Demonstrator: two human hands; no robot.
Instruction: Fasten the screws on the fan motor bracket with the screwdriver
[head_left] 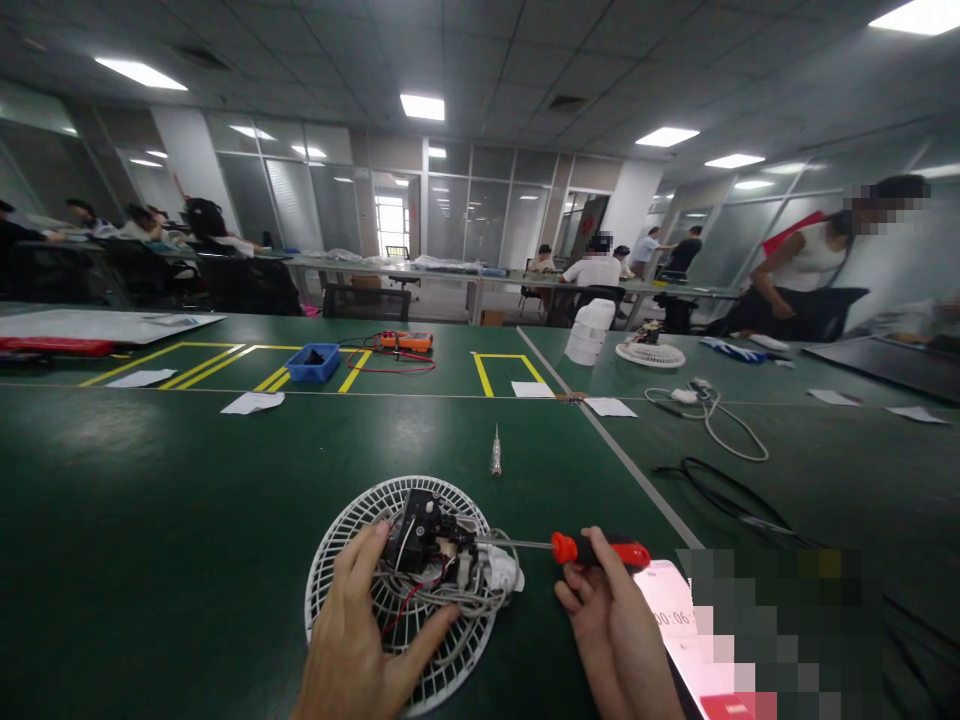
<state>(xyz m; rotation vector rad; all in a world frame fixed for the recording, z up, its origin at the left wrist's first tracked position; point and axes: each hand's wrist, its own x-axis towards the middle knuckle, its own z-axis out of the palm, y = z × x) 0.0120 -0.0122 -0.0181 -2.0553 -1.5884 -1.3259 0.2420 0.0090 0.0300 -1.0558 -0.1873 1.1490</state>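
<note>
A white round fan grille (352,535) lies on the green table, with a black motor block (421,530) and a tangle of wires on top. My left hand (360,630) rests on the grille, fingers spread around the motor block and holding it steady. My right hand (611,620) is closed on the red-and-black handle of a screwdriver (592,548). The screwdriver's shaft runs left and its tip reaches the motor block.
A small test-pen screwdriver (496,452) lies beyond the grille. A phone (675,625) lies by my right wrist. Black and white cables (720,430) lie to the right. A blue tray (313,362), a multimeter (406,341) and another fan (649,353) sit further back. People work at distant tables.
</note>
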